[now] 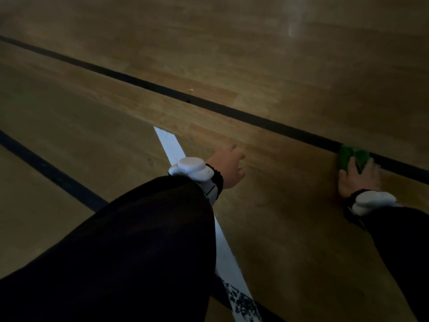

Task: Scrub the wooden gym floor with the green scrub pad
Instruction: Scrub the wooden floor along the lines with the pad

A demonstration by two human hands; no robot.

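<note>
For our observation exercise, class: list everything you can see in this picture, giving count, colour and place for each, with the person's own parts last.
wooden gym floor: one, tan-brown, fills the view.
black lines: two, painted on the floor; the far one runs from upper left to right edge, the near one crosses lower left.
white line: one, runs from centre toward the bottom, partly hidden by the left arm, worn and speckled at its lower end.
green scrub pad: one, green, at right, lying against the far black line.
wrist devices: two, white, one on each wrist.
sleeves: two, black, left, right.
left hand: open, over bare floor beside the white line.
right hand: fingers pressing on the pad.
</note>
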